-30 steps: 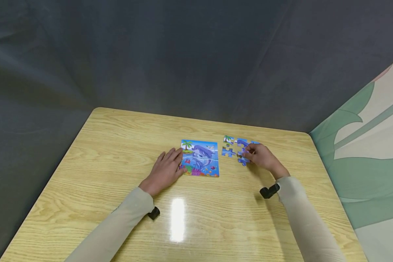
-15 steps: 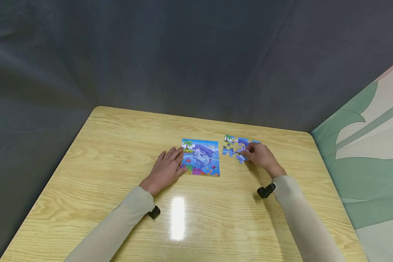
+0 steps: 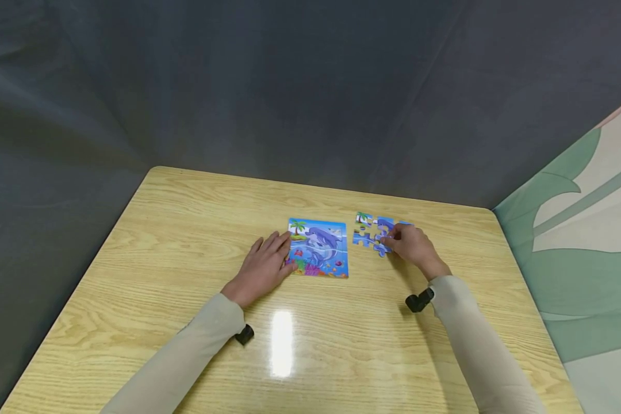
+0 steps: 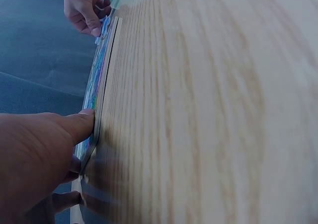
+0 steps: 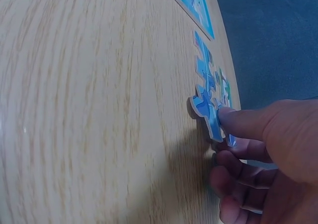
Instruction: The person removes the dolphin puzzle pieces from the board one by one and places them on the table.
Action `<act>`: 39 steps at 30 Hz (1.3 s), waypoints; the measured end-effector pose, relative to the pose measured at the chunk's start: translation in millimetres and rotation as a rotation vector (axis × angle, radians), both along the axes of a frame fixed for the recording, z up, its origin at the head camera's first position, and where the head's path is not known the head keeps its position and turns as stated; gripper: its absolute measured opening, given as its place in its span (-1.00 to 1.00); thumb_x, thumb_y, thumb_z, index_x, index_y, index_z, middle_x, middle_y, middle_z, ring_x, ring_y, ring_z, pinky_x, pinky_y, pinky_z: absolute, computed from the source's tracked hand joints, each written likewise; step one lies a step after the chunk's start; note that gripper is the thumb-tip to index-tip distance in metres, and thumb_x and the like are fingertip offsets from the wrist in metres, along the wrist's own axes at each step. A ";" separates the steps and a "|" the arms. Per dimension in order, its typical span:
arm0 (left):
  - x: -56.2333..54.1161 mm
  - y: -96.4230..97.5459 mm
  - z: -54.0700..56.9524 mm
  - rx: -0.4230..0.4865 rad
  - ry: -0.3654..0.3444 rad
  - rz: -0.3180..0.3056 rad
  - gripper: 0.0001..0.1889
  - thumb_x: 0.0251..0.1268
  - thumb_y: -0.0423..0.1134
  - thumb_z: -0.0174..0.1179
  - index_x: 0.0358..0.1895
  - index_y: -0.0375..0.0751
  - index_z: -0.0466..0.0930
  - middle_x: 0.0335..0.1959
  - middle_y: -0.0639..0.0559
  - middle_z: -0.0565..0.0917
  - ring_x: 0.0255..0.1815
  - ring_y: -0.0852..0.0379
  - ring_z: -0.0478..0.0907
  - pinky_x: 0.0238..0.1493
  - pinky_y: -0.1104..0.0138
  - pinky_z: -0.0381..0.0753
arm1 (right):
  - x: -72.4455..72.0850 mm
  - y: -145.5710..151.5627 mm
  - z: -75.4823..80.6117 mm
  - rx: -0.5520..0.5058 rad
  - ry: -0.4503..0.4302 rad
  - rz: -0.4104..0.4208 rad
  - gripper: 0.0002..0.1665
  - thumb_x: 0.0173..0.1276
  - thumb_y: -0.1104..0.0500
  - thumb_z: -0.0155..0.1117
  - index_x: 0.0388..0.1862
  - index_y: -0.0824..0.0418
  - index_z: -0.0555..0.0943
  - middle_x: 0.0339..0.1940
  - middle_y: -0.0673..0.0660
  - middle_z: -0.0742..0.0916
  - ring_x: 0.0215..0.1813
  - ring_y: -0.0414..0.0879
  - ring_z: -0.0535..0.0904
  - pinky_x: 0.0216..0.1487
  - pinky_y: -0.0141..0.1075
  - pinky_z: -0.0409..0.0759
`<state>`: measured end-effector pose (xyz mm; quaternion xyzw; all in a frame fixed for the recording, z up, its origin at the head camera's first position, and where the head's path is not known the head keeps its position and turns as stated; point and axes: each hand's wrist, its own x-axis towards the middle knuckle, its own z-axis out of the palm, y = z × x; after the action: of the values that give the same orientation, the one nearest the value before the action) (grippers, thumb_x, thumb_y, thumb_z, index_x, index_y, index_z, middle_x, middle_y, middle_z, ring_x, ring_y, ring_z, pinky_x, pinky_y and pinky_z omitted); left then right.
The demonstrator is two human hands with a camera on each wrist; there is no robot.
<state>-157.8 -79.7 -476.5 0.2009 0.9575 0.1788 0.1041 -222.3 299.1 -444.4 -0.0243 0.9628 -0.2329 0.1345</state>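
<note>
A square picture board [image 3: 318, 247] with dolphins, a palm tree and coral lies flat near the table's middle. My left hand [image 3: 259, 270] rests on its left edge, fingers stretched out; in the left wrist view the thumb [image 4: 82, 122] lies along the edge. To the right of the board, my right hand [image 3: 416, 248] pinches a blue jigsaw piece [image 5: 203, 107] between thumb and fingers, slightly tilted over the table. Beside it lie more jigsaw pieces: a palm-tree one [image 3: 363, 218], a blue one [image 3: 361, 238] and a dolphin one [image 3: 385, 222]. The right hand partly hides others.
The wooden table [image 3: 202, 218] has a bright light reflection in front. A dark cloth [image 3: 300, 92] hangs behind the far edge, and a patterned green and white cloth [image 3: 585, 276] borders the right side.
The right hand has shifted slightly left, and the jigsaw piece it pinches has turned and moved in closer to its neighbours. The left hand stays on the board.
</note>
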 end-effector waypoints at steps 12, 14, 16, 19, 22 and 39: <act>2.1 0.8 5.2 0.005 0.001 -0.007 -0.23 0.70 0.17 0.03 0.72 -0.22 0.14 0.80 -0.07 0.07 0.83 -0.19 -0.05 0.79 -0.23 -0.05 | -0.5 0.6 -1.5 0.008 -0.031 -0.026 -0.66 0.59 -0.06 0.31 -0.13 0.22 0.61 -0.40 0.07 0.68 -0.38 -0.08 0.50 -0.35 -0.25 0.42; 2.2 1.0 5.3 0.007 0.002 -0.008 -0.23 0.70 0.16 0.03 0.72 -0.22 0.14 0.80 -0.08 0.07 0.83 -0.19 -0.05 0.79 -0.23 -0.05 | -0.5 0.9 -2.1 0.013 -0.026 -0.029 -0.66 0.59 -0.06 0.32 -0.13 0.21 0.60 -0.40 0.07 0.68 -0.38 -0.08 0.50 -0.34 -0.25 0.41; 2.1 1.3 5.2 0.008 0.001 -0.008 -0.23 0.70 0.17 0.02 0.72 -0.21 0.14 0.80 -0.07 0.07 0.83 -0.18 -0.05 0.79 -0.23 -0.05 | -0.4 1.1 -2.3 0.016 -0.020 -0.031 -0.65 0.59 -0.07 0.32 -0.14 0.21 0.59 -0.39 0.07 0.67 -0.38 -0.07 0.50 -0.34 -0.25 0.41; 1.9 1.3 4.7 0.009 0.003 -0.006 -0.23 0.70 0.17 0.02 0.72 -0.21 0.14 0.80 -0.07 0.07 0.83 -0.18 -0.05 0.79 -0.22 -0.05 | -0.3 1.1 -2.5 0.015 -0.013 -0.034 -0.65 0.59 -0.07 0.33 -0.14 0.21 0.58 -0.37 0.07 0.67 -0.36 -0.06 0.50 -0.32 -0.25 0.41; 1.6 1.1 4.0 0.011 0.001 -0.005 -0.23 0.71 0.17 0.01 0.73 -0.20 0.13 0.80 -0.07 0.07 0.83 -0.18 -0.05 0.79 -0.22 -0.05 | -0.4 1.3 -3.1 0.015 -0.005 -0.035 -0.65 0.58 -0.07 0.33 -0.14 0.21 0.58 -0.35 0.09 0.67 -0.36 -0.05 0.51 -0.31 -0.24 0.41; 1.2 -0.4 -0.1 0.009 0.010 -0.004 -0.23 0.70 0.19 0.01 0.72 -0.20 0.15 0.80 -0.07 0.08 0.82 -0.19 -0.03 0.78 -0.23 -0.04 | -0.5 -24.4 2.0 -0.045 0.070 0.045 -0.79 0.60 0.11 0.29 -0.09 0.25 0.58 -0.26 0.19 0.70 -0.37 -0.07 0.50 -0.32 -0.25 0.44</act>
<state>-156.6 -80.1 -476.6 0.2041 0.9568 0.1820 0.0985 -222.8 274.7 -442.4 -0.0571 0.9606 -0.2506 0.1055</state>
